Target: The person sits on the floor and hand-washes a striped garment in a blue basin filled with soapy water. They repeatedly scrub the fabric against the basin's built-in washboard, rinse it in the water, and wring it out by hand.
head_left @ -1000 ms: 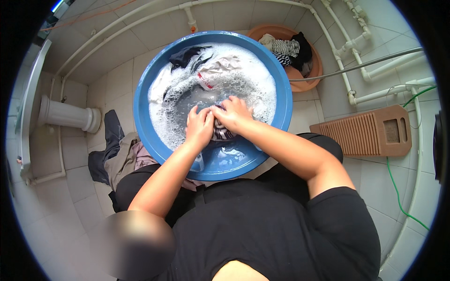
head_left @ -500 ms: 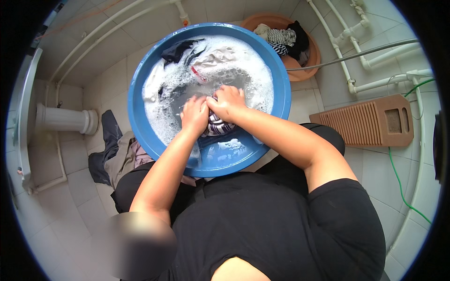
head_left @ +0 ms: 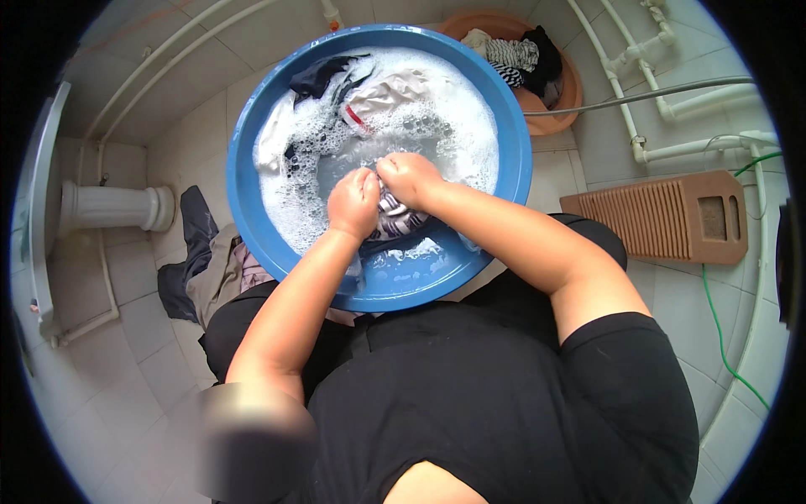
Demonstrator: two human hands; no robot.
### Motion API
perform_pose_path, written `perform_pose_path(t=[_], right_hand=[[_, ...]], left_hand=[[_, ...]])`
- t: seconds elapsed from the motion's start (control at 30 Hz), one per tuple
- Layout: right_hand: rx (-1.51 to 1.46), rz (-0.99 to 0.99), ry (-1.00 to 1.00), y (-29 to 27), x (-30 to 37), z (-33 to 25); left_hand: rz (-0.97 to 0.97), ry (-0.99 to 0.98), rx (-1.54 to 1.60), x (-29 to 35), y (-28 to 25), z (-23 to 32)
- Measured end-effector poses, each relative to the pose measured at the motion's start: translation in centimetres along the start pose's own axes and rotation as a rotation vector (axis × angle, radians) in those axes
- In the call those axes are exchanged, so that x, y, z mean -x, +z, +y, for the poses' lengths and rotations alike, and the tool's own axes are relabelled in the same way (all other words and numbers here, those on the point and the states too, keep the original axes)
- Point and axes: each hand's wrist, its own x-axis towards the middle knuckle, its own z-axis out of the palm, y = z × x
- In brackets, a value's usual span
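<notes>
Side by side over the near part of a big blue basin (head_left: 515,168), both of my hands are closed on a wet dark-and-white patterned cloth (head_left: 396,220). My left hand (head_left: 353,202) is a fist at the cloth's left edge. Knuckles curled, my right hand (head_left: 409,179) grips it from the upper right. Part of the cloth is hidden under my hands. Sudsy water (head_left: 457,101) fills the basin around them. Beyond my hands, a pale garment (head_left: 390,91) with a red strip and a dark cloth (head_left: 319,77) lie half sunk in foam.
An orange basin (head_left: 564,122) with several clothes stands at the far right. To the right lies a brown washboard (head_left: 655,220) near white pipes (head_left: 701,147) and a green hose (head_left: 714,307). Dark and beige clothes (head_left: 210,269) lie on the floor left of the blue basin, near a white pedestal (head_left: 117,207).
My fingers, stretched out over the cloth before, have curled into fists around it. The basin appears slightly higher in view.
</notes>
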Motion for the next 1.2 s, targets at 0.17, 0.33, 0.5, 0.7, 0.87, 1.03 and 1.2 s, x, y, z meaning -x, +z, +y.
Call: perform_pose_path(t=[0.17, 0.33, 0.5, 0.7, 0.87, 1.03, 1.2], right_hand=[[0.216, -0.068, 0.019, -1.0, 1.1, -1.6], [0.045, 0.105, -0.394, -1.5, 8.3, -0.1], [-0.115, 0.268, -0.522, 0.0, 8.5, -0.1], [-0.303, 0.127, -0.467, 0.2, 4.6, 1.3], [-0.404, 0.027, -0.422, 0.6, 2.5, 2.2], [-0.451, -0.026, -0.402, 0.2, 1.5, 2.2], [-0.481, 0.08, -0.29, 0.4, 1.9, 2.0]], left_hand=[[-0.094, -0.178, 0.032, 0.2, 0.6, -2.7], [0.03, 0.129, 0.137, 8.0, -2.0, 3.2], [0.122, 0.159, 0.231, 7.1, -0.5, 3.3], [0.019, 0.237, 0.317, 3.5, -0.1, 1.4], [-0.057, 0.268, 0.353, 2.1, 0.0, 0.1], [-0.019, 0.247, 0.34, 1.6, 0.3, -0.5], [0.036, 0.177, 0.358, 1.4, 0.2, -0.6]])
